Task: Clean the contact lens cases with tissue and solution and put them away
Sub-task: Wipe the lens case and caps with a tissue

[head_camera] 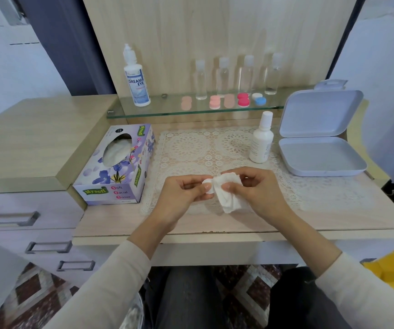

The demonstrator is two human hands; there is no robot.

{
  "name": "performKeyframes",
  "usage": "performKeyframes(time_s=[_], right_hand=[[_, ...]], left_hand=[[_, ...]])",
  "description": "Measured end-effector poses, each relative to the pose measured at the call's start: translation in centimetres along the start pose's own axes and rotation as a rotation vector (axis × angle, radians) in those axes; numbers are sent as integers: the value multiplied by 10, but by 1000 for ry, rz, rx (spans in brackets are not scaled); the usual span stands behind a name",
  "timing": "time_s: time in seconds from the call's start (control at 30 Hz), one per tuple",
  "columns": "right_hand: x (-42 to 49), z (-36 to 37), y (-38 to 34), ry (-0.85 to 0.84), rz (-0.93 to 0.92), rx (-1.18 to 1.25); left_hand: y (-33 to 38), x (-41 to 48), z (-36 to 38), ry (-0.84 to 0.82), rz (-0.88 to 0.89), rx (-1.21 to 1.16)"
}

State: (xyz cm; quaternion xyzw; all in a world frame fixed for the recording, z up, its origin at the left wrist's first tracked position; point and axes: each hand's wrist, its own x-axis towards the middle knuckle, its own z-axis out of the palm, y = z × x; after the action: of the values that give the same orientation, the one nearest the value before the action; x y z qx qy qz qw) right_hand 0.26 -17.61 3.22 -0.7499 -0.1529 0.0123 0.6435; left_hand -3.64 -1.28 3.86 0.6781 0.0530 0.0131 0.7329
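Both hands meet in the lower middle of the frame, above a white lace mat (191, 148) that lies on the pale wooden table (227, 224). The left hand (186, 191) pinches a small white lens case (207, 187) between the thumb and the curled fingers; only a round part of the case shows. The right hand (260, 188) grips a crumpled white tissue (227, 198), with thumb and fingers closed round it. The tissue touches the case and partly covers it.

At the left of the mat stands a tissue box (117, 167) with purple flowers. On it one can read "Mysoft" in green and "Soft Facial Tissue"; a tissue shows in its oval opening. At the right of the frame a pale lilac storage box (321, 153) lies open, its lid standing up behind it. Just beside it, on the mat, stands a white bottle (262, 141) with a white cap; its label is too small to read.

In the upper middle a glass shelf (162, 110) runs across the wooden back panel. On its left end stands a white solution bottle (136, 79) with the words "DREAM EYE" in blue. More to the right stand four clear bottles (223, 77) in a row. In front of them lie five lens cases (215, 102): two peach, one pink, one red-pink, one white and blue. In the lower left of the frame are drawers (8, 219) with grey handles.
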Motion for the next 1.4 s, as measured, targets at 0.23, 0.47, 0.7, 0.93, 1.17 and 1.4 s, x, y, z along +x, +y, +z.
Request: performKeyframes(time_s=[0.23,0.47,0.7,0.93,1.17,1.4], right_hand=[[1,-5,-1,-76,28,62],[3,3,1,28,27,-11],[2,-1,3,3,11,21],[-2,-6,0,-99,18,105],[0,-4,2,-26,-5,126],[0,-12,4,-4,30,130]], left_hand=[[0,0,-2,12,-13,1],[1,-2,2,-17,19,26],[-1,0,0,-14,3,15],[0,1,-2,-21,-3,27],[3,5,-4,-108,-108,11],[8,15,-8,-68,-62,113]])
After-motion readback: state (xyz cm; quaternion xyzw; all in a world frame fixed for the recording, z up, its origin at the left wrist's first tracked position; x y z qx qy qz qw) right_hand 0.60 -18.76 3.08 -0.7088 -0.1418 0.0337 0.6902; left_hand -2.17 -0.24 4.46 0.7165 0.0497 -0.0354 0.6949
